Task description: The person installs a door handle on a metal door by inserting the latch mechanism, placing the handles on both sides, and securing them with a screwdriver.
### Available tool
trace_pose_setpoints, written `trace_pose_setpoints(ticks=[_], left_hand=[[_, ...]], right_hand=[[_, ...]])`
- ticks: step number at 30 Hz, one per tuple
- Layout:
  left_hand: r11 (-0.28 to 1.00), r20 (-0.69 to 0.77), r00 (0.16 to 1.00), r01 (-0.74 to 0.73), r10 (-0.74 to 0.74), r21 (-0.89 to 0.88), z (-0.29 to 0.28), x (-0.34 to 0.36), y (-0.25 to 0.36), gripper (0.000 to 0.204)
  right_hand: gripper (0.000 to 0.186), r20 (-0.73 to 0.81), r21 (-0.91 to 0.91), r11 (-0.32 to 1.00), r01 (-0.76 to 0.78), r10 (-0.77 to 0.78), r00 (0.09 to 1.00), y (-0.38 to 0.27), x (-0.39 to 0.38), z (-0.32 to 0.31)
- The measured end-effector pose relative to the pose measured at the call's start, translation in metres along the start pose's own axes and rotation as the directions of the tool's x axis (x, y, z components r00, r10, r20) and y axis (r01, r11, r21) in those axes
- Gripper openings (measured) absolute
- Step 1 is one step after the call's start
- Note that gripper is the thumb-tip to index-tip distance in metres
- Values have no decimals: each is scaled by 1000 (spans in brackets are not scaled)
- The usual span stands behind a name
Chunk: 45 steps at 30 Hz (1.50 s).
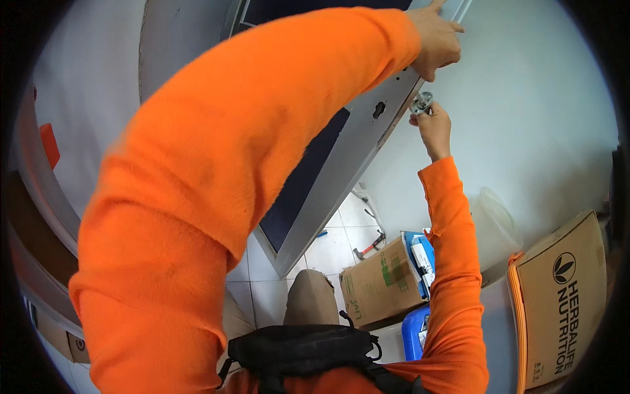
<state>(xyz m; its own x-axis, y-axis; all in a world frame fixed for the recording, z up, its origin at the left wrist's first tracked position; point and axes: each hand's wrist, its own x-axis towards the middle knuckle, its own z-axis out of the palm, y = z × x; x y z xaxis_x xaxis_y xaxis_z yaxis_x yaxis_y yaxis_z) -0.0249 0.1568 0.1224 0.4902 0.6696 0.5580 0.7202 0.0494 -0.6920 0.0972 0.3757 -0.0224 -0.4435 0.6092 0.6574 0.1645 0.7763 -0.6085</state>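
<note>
A grey-framed door with dark panels stands ajar in front of me. My left hand reaches across to its upper edge and grips it, some fingers bent over the edge and one stretched out. Just below, my right hand is closed on a round metal doorknob part, its inner mechanism facing up. The part is held close beside the door's edge. Level with it, an irregular cut-out hole shows in the door frame. My left sleeve hides much of the door.
On the tiled floor lies a hammer with a red and black handle. An open cardboard box and a blue container stand near my right arm. Another carton is farther right. A pale wall rises beside the door.
</note>
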Motion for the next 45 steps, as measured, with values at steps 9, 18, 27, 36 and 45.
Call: trace_pose_setpoints(ticks=[9,18,27,36,45], left_hand=[[998,165,986,48,-39,-51,-10,4,2,31],[994,75,994,83,-78,-68,4,-6,3,17],[990,43,996,78,-73,-116,-10,-22,-7,15],[991,90,996,36,-25,-126,-34,-48,-10,28],[940,-209,977,-97,28,-326,-42,-102,-35,37]], right_hand=[[15,-136,-113,980,164,-179,975,-17,24,11],[27,-130,-191,959,210,-237,963,-27,31,17],[24,-187,-117,920,373,-389,902,-44,22,22],[9,-116,-54,752,656,-658,744,-66,10,23],[19,166,-339,458,822,-830,532,-101,5,16]])
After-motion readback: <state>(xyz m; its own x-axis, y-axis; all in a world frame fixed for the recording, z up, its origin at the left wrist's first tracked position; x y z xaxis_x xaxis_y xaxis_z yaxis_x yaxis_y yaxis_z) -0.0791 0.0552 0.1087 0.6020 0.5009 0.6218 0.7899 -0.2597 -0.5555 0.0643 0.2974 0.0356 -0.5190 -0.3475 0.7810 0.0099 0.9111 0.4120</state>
